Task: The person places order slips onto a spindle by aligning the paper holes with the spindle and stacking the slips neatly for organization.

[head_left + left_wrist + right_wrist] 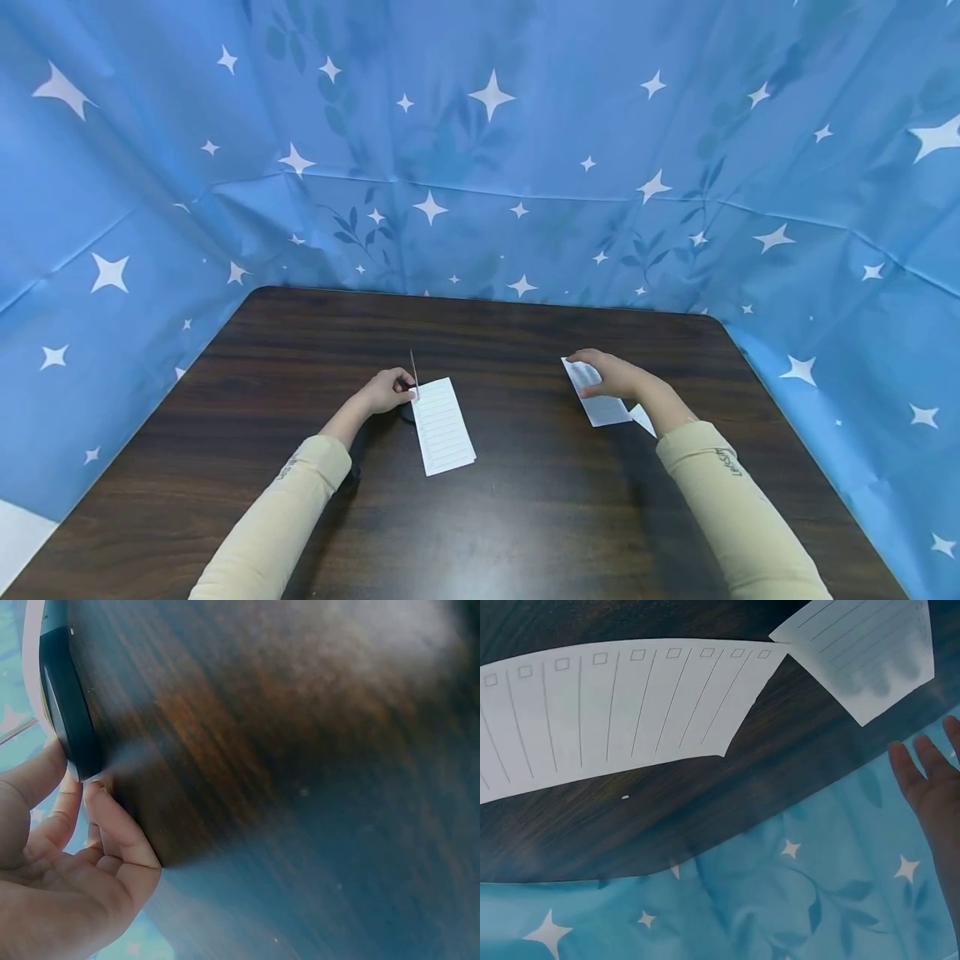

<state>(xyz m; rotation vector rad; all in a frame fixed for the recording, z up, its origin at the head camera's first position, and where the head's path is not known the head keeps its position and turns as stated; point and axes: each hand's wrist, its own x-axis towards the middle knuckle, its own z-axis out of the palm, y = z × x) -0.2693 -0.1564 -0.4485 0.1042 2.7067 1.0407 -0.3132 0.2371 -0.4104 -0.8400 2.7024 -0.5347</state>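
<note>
My left hand (386,392) pinches the top left corner of white lined paper (444,427), which shows more than one sheet at its lower edge. Against the same fingertips sits a smooth black piece (69,705), its kind unclear. A thin blade-like strip (414,371) sticks up beyond that corner. Over to the right, my right hand (617,379) hovers above another lined sheet (603,410), its fingers extended and their shadow falling on the paper. A list sheet with small check boxes (615,712) lies beside that one, mostly behind the wrist in the head view.
Both arms reach over a dark wood-grain table (517,517) with rounded far corners. A blue curtain (487,167) with white stars and leaves hangs round its far edge and sides. A tiny white scrap (625,797) lies on the wood near the list sheet.
</note>
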